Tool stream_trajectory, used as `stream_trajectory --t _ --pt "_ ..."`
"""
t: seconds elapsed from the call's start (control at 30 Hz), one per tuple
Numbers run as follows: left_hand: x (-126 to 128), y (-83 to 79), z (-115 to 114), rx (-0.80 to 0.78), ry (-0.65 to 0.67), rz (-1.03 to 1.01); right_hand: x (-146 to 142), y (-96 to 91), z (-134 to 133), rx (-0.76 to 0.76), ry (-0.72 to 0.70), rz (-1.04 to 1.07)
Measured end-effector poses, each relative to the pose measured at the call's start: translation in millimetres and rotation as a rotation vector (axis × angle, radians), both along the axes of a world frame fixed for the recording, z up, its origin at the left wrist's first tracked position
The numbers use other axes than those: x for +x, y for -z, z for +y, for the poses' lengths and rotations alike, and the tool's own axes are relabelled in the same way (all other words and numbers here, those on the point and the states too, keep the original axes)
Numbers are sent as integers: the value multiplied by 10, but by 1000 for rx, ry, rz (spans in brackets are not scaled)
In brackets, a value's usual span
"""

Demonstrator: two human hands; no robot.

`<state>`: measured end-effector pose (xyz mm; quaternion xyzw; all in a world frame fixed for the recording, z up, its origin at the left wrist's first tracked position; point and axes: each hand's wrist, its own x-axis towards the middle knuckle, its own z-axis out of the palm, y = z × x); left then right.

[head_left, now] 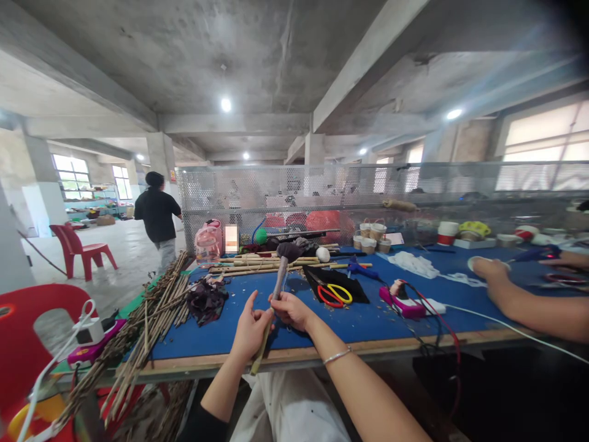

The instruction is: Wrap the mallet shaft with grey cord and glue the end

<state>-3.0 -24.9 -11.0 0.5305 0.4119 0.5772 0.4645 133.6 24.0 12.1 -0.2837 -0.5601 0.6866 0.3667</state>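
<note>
Currently both your hands grip one stick (pixel 276 294): left hand (pixel 250 328) low on it, right hand (pixel 291 309) just above; scissors (pixel 334 295) lie right of them.

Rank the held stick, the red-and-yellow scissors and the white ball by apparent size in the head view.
1. stick
2. scissors
3. white ball; it lies farther back, which may make it look smaller.
</note>
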Motion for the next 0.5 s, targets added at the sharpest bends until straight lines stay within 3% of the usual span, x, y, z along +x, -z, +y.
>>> stream_trajectory --t 0.5 --pt "-2 -7 23 4 -15 36 -10 39 56 -6 -5 -34"
